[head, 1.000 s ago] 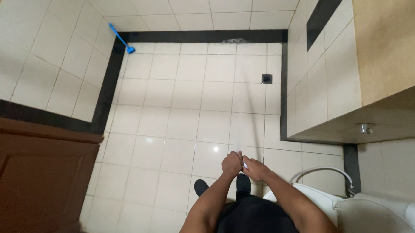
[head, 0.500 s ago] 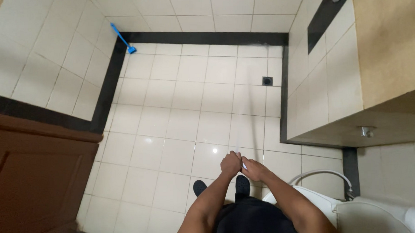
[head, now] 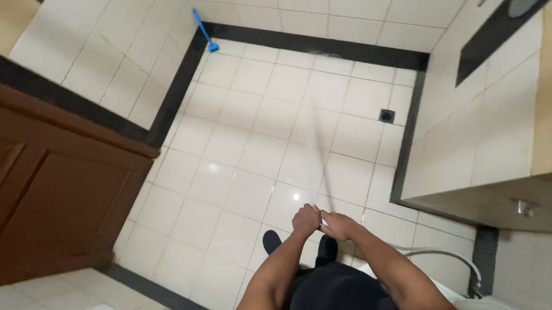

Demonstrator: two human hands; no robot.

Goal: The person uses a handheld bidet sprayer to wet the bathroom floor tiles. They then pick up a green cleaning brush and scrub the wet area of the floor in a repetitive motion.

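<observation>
The head view looks straight down at a bathroom floor (head: 269,149) of pale square tiles edged by a black border. Low in the middle of the picture the left hand (head: 305,220) and the right hand (head: 338,225) meet in front of the person's body, fingers curled. Both are clamped together on the near end of a thin, pale pole (head: 322,153), which runs from the hands away across the tiles toward the far wall; its far end blurs out against the floor. A small white bit shows between the two hands where they touch. Beneath the forearms lie two dark shoes (head: 271,241), planted on the tiles. A blue brush (head: 205,31) leans in the far left corner, well apart from the hands. A small square drain (head: 386,115) sits near the right border. A brown wooden door (head: 51,193) fills the left side.
</observation>
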